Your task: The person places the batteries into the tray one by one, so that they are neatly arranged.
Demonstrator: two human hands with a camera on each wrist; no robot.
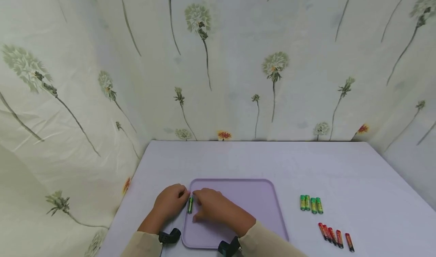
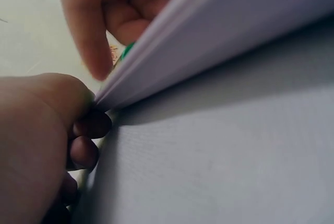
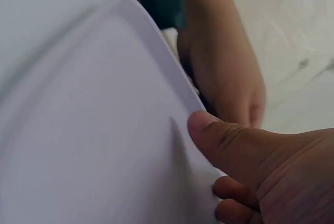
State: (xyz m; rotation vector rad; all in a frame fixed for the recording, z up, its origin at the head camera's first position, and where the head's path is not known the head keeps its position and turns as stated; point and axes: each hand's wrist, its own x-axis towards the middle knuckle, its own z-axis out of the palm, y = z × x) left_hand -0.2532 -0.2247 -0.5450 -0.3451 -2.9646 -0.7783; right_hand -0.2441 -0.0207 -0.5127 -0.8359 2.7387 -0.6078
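Note:
A lilac tray [image 1: 238,211] lies on the table. Along its left rim sits a small green battery [image 1: 190,204], lengthwise with the edge. My left hand [image 1: 172,201] holds the tray's left rim, with the thumb [image 2: 68,96] above and curled fingers below it in the left wrist view. Over the tray's left part is my right hand [image 1: 214,207], just right of the battery, its thumb and forefinger spread apart. From the right wrist, the thumb [image 3: 224,135] extends across the tray's rim. Only a green end [image 2: 127,50] of the battery shows behind the rim in the left wrist view.
Right of the tray, several green-and-yellow batteries [image 1: 310,204] lie in a row on the white table [image 1: 259,158]. Nearer the front are several red-and-black batteries [image 1: 335,236], one set slightly apart. A flower-print cloth [image 1: 231,60] hangs behind and beside the table.

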